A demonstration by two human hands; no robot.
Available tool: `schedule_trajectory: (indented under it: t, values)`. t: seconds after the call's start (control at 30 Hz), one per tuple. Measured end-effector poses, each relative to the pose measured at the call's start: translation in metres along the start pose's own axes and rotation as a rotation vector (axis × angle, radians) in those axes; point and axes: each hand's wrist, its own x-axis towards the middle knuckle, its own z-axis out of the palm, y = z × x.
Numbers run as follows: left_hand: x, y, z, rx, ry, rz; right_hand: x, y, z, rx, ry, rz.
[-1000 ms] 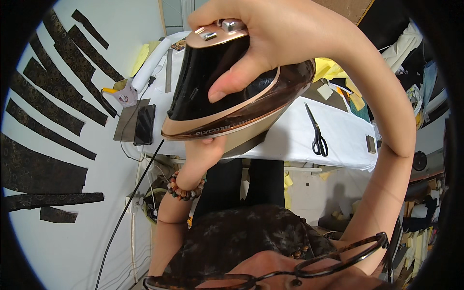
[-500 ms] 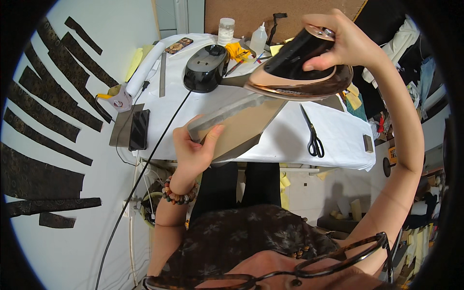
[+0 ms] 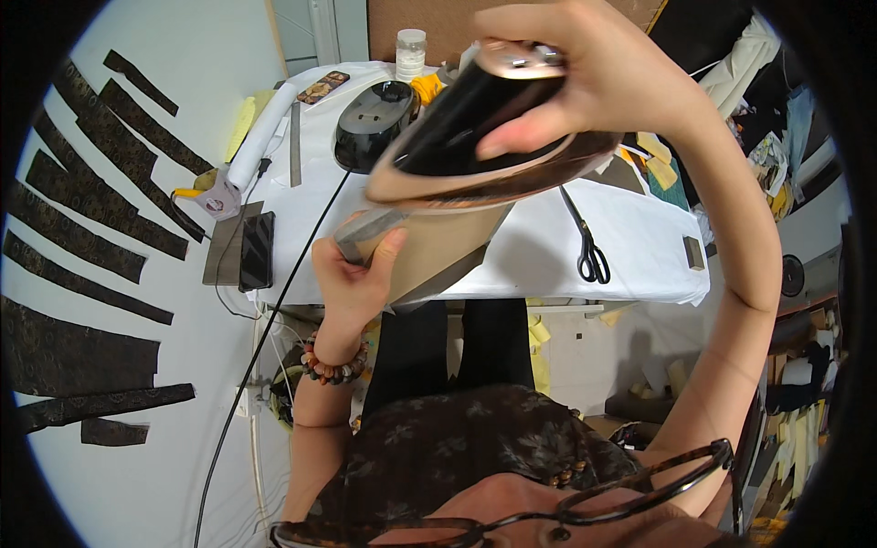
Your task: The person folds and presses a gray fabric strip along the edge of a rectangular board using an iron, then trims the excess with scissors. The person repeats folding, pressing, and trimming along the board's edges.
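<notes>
My right hand (image 3: 585, 82) is wrapped round the handle of a black and rose-gold iron (image 3: 457, 137), its tip pointing left. The iron's soleplate lies along the upper edge of a flat tan board (image 3: 448, 245) with a grey strip on its edge; whether it presses there or hovers I cannot tell. My left hand (image 3: 352, 269) grips the board's left corner, thumb on the front face, holding it tilted above the table. Dark material shows along the board's lower edge. The iron hides most of the grey strip.
A black iron base (image 3: 375, 123) stands on the white-covered table (image 3: 630, 247). Black scissors (image 3: 589, 247) lie at right, a phone (image 3: 258, 251) at left. A black cord (image 3: 274, 338) runs down the left side. Dark patterned fabric pieces (image 3: 82, 333) hang on the left wall.
The iron has slid left along the board's upper edge, toward my left hand, and now covers more of the grey strip. My left hand keeps its grip on the board.
</notes>
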Motion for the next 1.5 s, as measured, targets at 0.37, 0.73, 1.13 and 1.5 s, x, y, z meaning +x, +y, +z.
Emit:
schedule_trajectory:
  t: [0.37, 0.73, 1.13, 1.5]
  values:
    - [-0.014, 0.016, 0.019, 0.067, -0.013, -0.01, -0.076, 0.003, -0.009, 0.204, 0.456, 0.432]
    - [-0.019, 0.04, 0.025, -0.073, -0.332, -0.042, -0.145, -0.056, 0.054, 0.699, 0.946, 0.848]
    - [0.101, -0.004, 0.1, -0.749, -0.649, -0.4, -0.091, -0.073, 0.057, 0.692, 1.007, 0.818]
    - [0.093, 0.015, 0.119, -0.533, -0.689, -0.44, -0.119, -0.07, 0.121, 0.809, 1.173, 1.058]
